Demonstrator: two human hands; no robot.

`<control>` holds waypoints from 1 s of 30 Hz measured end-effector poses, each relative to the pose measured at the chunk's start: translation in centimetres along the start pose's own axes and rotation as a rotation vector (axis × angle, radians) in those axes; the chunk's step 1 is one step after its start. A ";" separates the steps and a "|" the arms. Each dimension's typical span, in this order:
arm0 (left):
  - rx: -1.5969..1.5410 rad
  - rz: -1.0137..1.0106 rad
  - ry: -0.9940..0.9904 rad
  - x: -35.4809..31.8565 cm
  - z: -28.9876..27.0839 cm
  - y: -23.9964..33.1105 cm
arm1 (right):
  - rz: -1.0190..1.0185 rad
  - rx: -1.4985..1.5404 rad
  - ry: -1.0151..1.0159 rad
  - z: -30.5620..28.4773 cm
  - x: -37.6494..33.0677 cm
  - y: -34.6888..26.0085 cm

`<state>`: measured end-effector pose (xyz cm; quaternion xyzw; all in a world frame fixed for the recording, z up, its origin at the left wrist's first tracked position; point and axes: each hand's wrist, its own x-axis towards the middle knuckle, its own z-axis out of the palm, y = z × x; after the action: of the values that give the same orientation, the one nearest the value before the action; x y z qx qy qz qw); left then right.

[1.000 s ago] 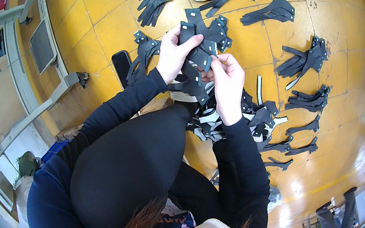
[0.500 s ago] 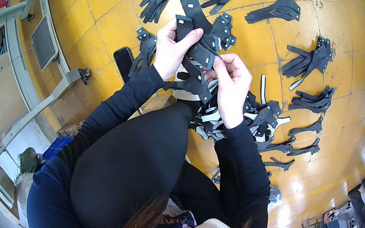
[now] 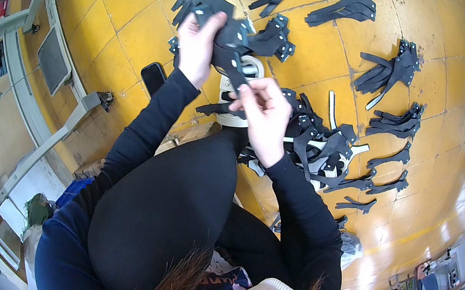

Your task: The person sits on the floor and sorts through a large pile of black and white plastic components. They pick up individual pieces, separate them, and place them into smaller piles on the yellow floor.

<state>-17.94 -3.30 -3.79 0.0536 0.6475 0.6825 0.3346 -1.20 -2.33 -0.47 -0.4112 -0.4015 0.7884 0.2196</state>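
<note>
My left hand (image 3: 195, 49) is closed on several black fabric pieces (image 3: 230, 39) with small white labels, the thumb lying on top. They are partly blurred by motion. My right hand (image 3: 264, 118) pinches the lower, narrow end of one black piece between thumb and fingertips. Below the hands is a white object (image 3: 231, 121) with a rounded rim, partly covered by black cloth. To the right of it lies a loose heap of black and white fabric pieces (image 3: 321, 150), partly hidden by my right hand and forearm.
Sorted bunches of similar black pieces (image 3: 399, 68) lie about the yellow tiled floor (image 3: 320, 61). A dark phone (image 3: 153, 78) rests left of my left forearm. A metal frame (image 3: 52, 136) stands at the left, and a clear plastic bag (image 3: 350, 249) lies to the right.
My left hand has moved left and slightly up with the fabric pieces. My right hand has shifted left and down, now pinching a narrow end, and the pieces are tilted differently.
</note>
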 end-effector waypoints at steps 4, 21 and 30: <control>-0.053 0.162 0.184 3.6 -2.6 1.8 | -0.015 -0.135 -0.167 0.4 0.6 0.6; 0.235 0.307 -0.007 2.3 -1.8 3.5 | 0.004 -0.706 0.202 -9.5 11.4 8.1; 0.458 0.381 0.027 3.1 -2.5 5.3 | 0.029 -0.833 0.222 -10.8 11.1 7.9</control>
<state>-23.65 -3.42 -0.38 0.2391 0.7674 0.5697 0.1712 1.27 5.51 -15.80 -0.5525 -0.6538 0.5128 0.0655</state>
